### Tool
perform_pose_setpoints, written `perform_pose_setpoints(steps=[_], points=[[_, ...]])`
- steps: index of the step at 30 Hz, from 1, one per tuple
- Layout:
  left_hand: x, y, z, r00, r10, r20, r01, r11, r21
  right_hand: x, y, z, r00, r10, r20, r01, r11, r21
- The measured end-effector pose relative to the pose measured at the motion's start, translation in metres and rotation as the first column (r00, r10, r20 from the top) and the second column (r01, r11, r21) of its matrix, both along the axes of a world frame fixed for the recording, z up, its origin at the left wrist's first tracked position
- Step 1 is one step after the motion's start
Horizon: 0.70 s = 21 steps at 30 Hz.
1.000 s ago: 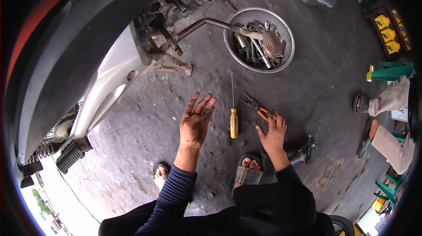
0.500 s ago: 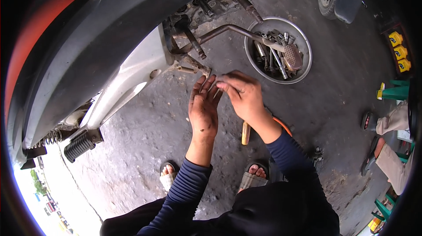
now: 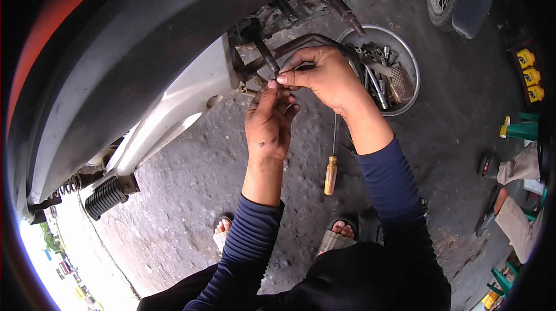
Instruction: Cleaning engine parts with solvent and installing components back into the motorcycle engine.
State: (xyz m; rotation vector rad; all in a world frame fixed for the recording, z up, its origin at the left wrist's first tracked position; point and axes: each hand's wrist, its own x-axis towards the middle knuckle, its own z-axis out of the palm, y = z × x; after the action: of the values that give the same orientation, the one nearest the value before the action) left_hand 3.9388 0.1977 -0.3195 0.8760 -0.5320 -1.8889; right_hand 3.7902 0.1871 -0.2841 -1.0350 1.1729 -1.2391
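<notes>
My left hand (image 3: pixel 268 128) is raised palm-up, with thumb and fingertips closed at the tip of a dark metal shaft (image 3: pixel 267 56) that sticks out from the motorcycle engine (image 3: pixel 307 12). From the right, my right hand (image 3: pixel 331 81) pinches thumb and forefinger together at that same tip. Whatever lies between the fingertips is too small and covered to make out. Behind the right hand runs a bent pedal bar (image 3: pixel 315 38), ending in a ridged pedal pad (image 3: pixel 401 84).
A metal basin (image 3: pixel 415 67) of sockets and wrenches sits under the pedal pad. On the floor lies a screwdriver (image 3: pixel 330 175) with a yellowish handle. The motorcycle's grey body panel (image 3: pixel 191 88) fills the left. Another person's legs (image 3: pixel 512 206) show at right, near green stools (image 3: pixel 524 128).
Both hands have moved up to the shaft's tip, and the right thumb and forefinger now meet there. The screwdriver shows more fully below my right forearm. The view has shifted slightly.
</notes>
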Motion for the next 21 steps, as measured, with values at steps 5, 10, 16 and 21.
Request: perform_pose_setpoints(steps=[5,10,16,21], points=[[0.000,-0.001,0.011,0.999,0.000,0.041,-0.001,1.000,0.019,-0.005,0.002,-0.012,0.967,0.016,0.255,-0.034,0.997,0.064],[0.005,-0.003,-0.002,0.995,0.030,0.093,-0.024,0.997,-0.067,-0.004,0.009,-0.026,0.763,-0.025,0.646,-0.103,0.982,0.159],[0.001,-0.012,0.008,0.995,0.087,0.049,-0.084,0.994,-0.066,0.008,-0.006,-0.022,0.800,-0.091,0.592,0.040,0.994,0.098],[-0.015,-0.036,0.007,0.991,0.103,-0.083,-0.095,0.991,0.098,0.019,-0.045,-0.013,0.922,-0.230,0.311,0.223,0.973,0.060]])
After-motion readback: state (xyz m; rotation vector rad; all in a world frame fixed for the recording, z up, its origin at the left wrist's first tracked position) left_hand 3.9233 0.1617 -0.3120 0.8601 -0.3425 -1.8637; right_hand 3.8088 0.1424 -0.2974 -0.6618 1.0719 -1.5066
